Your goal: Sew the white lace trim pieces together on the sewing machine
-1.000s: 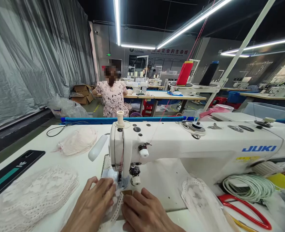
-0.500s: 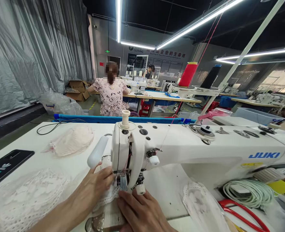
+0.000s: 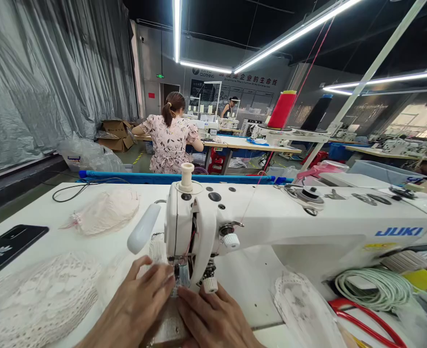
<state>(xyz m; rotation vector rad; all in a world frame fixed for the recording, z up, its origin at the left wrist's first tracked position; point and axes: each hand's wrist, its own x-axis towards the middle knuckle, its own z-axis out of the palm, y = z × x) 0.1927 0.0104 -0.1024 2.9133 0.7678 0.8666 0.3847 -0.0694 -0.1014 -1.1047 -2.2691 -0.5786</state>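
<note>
A white sewing machine (image 3: pixel 235 212) marked JUKI stands in front of me. White lace fabric (image 3: pixel 168 324) lies at its needle area, partly hidden by my hands and the machine head. My left hand (image 3: pixel 140 295) rests on the fabric left of the presser foot, fingers bent a little and apart. Right of the foot, my right hand (image 3: pixel 213 316) lies flat with fingers stretched on the work, close under the white tension knob (image 3: pixel 210 285). What lies beneath the right palm is hidden. Pinkish thread runs down the machine head.
At left are a lace pile (image 3: pixel 50 295), a pale gathered piece (image 3: pixel 108 210) and a phone (image 3: pixel 13 246). To the right lie another lace piece (image 3: pixel 303 304), red-handled scissors (image 3: pixel 365 319) and a coiled pale green cord (image 3: pixel 373 287). A co-worker (image 3: pixel 171 135) sits beyond.
My left hand has shifted slightly, its fingers lifted and more arched near the foot. The fabric under it has moved. My right hand stays almost in place. The co-worker ahead has turned and leaned right.
</note>
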